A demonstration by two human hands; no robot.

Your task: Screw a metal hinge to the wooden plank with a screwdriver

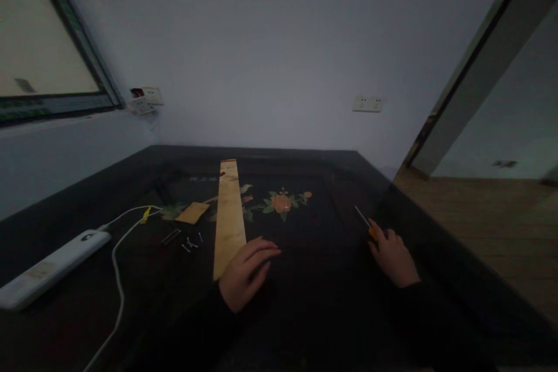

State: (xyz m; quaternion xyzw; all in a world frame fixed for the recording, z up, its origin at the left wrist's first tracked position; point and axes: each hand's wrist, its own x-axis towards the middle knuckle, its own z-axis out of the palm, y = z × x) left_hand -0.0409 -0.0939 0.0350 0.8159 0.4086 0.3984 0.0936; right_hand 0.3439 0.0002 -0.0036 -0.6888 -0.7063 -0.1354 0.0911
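Note:
My right hand [394, 256] is wrapped round the yellow handle of a screwdriver [361, 217], whose thin metal shaft points up and to the left over the dark table. My left hand [248, 272] rests by the near end of a long wooden board [229, 209], covering part of its right edge. Its fingers stretch to the right with gaps between them, and nothing shows in them. Left of the board lie several screws [190, 243], a small dark metal piece [171, 236] and a small tan block [192, 213].
A white power strip [56, 267] lies at the left of the black table [314, 308], its white cable [118, 279] curving towards me with a yellow tag [146, 214]. A painted flower decorates the tabletop. Wall sockets [367, 104] sit behind, and a window is at the upper left.

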